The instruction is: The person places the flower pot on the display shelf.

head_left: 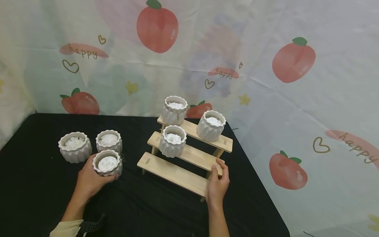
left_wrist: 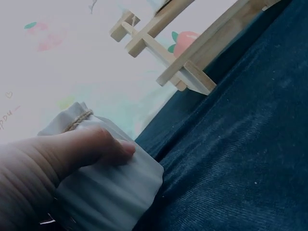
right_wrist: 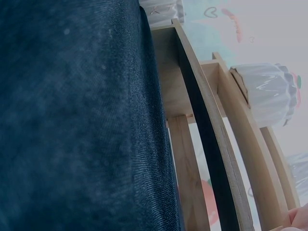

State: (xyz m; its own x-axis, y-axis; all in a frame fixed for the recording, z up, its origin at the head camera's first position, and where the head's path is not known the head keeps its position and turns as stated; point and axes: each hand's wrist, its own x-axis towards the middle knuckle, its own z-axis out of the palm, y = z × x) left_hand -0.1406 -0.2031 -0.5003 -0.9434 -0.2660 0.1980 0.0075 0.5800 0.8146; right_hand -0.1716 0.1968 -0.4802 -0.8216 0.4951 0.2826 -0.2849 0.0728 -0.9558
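My left hand [head_left: 89, 177] grips a white fluted pot [head_left: 108, 164] filled with white material, at the left of the table. In the left wrist view the thumb lies across the pot's side [left_wrist: 118, 185], below a twine band [left_wrist: 78, 120] near its rim. My right hand [head_left: 218, 186] holds the right end of the middle board of a three-step wooden stand [head_left: 174, 173], thumb and fingers at the board's edge. In the right wrist view only fingertips [right_wrist: 301, 217] show at the corner. One similar pot [head_left: 172, 144] stands on the middle step.
Two more pots, one at the back left [head_left: 174, 113] and one at the right [head_left: 211, 126], stand on the top step. Another pair, a left pot [head_left: 75, 149] and a right pot [head_left: 109, 140], sits just behind my left hand. A black cloth [head_left: 142, 204] covers the table before a printed curtain [head_left: 237, 39].
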